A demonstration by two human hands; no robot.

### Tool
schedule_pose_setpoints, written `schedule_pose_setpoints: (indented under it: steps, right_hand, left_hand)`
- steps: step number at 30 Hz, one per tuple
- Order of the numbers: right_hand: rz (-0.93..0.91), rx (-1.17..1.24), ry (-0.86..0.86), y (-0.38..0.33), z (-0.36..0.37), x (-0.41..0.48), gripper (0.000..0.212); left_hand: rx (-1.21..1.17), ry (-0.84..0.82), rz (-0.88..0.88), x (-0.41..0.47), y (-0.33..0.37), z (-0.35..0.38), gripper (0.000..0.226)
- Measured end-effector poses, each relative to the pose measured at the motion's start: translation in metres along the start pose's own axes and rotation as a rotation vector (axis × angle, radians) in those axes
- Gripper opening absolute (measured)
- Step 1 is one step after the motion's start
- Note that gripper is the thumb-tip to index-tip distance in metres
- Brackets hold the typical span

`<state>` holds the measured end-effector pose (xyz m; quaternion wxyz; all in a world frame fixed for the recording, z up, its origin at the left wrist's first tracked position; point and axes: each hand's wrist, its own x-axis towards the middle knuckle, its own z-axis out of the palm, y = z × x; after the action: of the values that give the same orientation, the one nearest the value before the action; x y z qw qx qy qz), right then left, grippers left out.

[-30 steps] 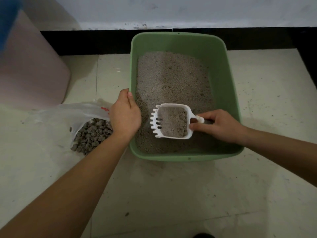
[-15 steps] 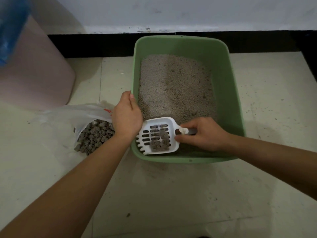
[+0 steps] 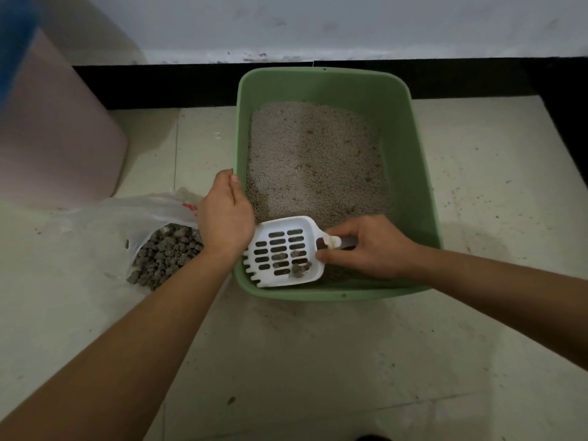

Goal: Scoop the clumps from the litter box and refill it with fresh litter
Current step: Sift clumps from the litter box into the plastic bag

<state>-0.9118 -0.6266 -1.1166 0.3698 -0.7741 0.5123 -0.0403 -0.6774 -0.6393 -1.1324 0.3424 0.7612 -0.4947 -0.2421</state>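
Clumps (image 3: 299, 269) loose in scoop (image 3: 281, 249); right hand (image 3: 372, 246) fingers curled round its handle; left hand (image 3: 224, 214) fingers hidden, cannot tell. I fear a tilt spilling them past litter box (image 3: 423, 186) rim, short of bag (image 3: 143, 214).

Both our bare forearms stretch forward from the bottom edge of view, the left coming in on a diagonal and the right from the side. Our left hand (image 3: 226, 214) holds the left rim of the litter box (image 3: 413, 173) near its front corner, thumb uppermost. Our right hand (image 3: 372, 246), over the box's front end, grips the litter scoop (image 3: 284, 252) by its handle, knuckles up.
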Motion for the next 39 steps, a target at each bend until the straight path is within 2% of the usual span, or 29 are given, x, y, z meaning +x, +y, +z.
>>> schedule_pose_setpoints:
  steps: [3, 5, 10, 13, 16, 20, 27, 31, 39]
  right_hand:
    - [0.062, 0.066, -0.021, -0.001, -0.018, 0.001, 0.043]
    - [0.108, 0.024, -0.004, -0.001, -0.042, 0.003, 0.041]
    - [0.136, -0.217, 0.046, 0.001, -0.094, 0.009, 0.039]
    - [0.091, -0.472, 0.075, 0.002, -0.108, 0.01, 0.04]
    - [0.066, -0.685, 0.025, 0.004, -0.109, 0.011, 0.046]
    - [0.032, -0.82, -0.027, 0.01, -0.095, 0.011, 0.05]
    - [-0.074, -0.747, -0.078, 0.027, -0.068, 0.008, 0.065]
    - [-0.101, -0.667, -0.072, 0.025, -0.045, 0.006, 0.058]
    - [0.049, -0.264, 0.034, 0.009, 0.011, 0.002, 0.058]
  left_hand:
    - [-0.001, -0.01, -0.009, -0.001, 0.002, -0.001, 0.031]
    - [0.013, -0.01, -0.02, -0.001, 0.002, -0.001, 0.03]
    - [0.027, -0.015, -0.037, 0.0, 0.004, -0.002, 0.032]
    - [0.022, -0.015, -0.041, 0.0, 0.003, -0.002, 0.032]
    - [0.01, -0.01, -0.029, 0.0, 0.002, -0.002, 0.031]
    - [0.006, 0.001, -0.016, -0.001, 0.004, -0.002, 0.03]
    - [0.01, -0.002, -0.03, 0.0, 0.003, -0.001, 0.031]
    - [0.012, -0.006, -0.026, 0.0, 0.003, -0.002, 0.029]
    - [-0.002, -0.009, -0.021, 0.001, 0.002, -0.001, 0.03]
